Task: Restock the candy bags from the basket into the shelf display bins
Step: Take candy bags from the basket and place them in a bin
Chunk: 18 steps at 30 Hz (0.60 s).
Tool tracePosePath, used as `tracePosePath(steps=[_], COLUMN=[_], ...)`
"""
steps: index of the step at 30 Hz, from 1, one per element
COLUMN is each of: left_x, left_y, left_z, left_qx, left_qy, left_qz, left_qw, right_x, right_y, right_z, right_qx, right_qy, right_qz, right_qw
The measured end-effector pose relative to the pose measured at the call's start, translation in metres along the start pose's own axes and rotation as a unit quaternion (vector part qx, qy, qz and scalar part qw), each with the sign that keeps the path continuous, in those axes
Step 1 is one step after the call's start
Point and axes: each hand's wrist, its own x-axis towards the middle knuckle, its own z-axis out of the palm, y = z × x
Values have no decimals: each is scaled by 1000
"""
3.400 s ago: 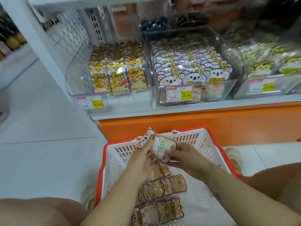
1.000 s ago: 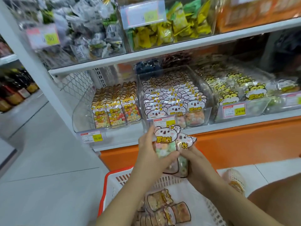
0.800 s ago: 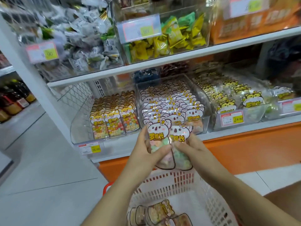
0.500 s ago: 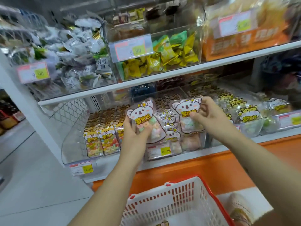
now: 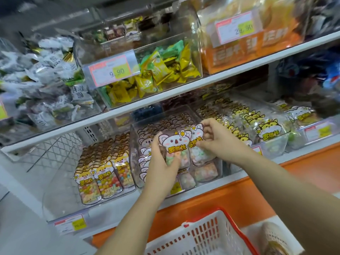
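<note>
My left hand (image 5: pixel 163 162) grips a koala-print candy bag (image 5: pixel 175 144) by its lower half, at the front of the middle clear bin (image 5: pixel 135 137) on the lower shelf. My right hand (image 5: pixel 213 138) pinches a second koala candy bag (image 5: pixel 197 146) just right of the first, and the two bags overlap. Both bags hang upright over rows of like koala bags in that bin. The white basket with a red rim (image 5: pixel 207 234) sits on the floor below; its contents are out of view.
A left bin (image 5: pixel 62 181) holds orange-fox candy bags, a right bin (image 5: pixel 272 144) yellow-animal bags. The white upper shelf (image 5: pixel 165 100) carries bins of wrapped sweets just above my hands. An orange base panel (image 5: pixel 239 199) runs under the lower shelf.
Both hands lifted two koala bags out of the basket up to the shelf. In the last half second the bags came together and dropped toward the front of the middle bin.
</note>
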Motion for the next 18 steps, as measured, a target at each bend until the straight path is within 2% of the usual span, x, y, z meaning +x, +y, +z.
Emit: tracePosePath(steps=[2, 4, 7, 9, 11, 13, 15, 18], left_x=[-3, -5, -5, -4, 0, 7, 12, 17], left_y=[-1, -4, -5, 2, 9, 14, 18, 17], left_z=[-2, -4, -13, -23, -32, -36, -36, -30], left_qx=[48, 100, 151, 183, 269, 374, 409, 439], left_qy=[-5, 3, 36, 29, 2, -17, -42, -81], left_qz=[11, 19, 34, 51, 104, 151, 138, 110], left_qw=[999, 995, 987, 981, 958, 915, 901, 888], right_x=[0, -2, -4, -4, -7, -10, -14, -20], right_y=[2, 3, 0, -1, -3, -4, -4, 0], right_z=[5, 7, 0, -2, 1, 6, 11, 18], right_qx=[63, 61, -84, -204, -294, -390, -474, -515], right_qy=[16, 14, -1, -24, -31, 12, 22, -6], right_qz=[7, 13, 4, -12, -20, -59, -104, -111], right_qw=[998, 998, 996, 979, 955, 919, 874, 850])
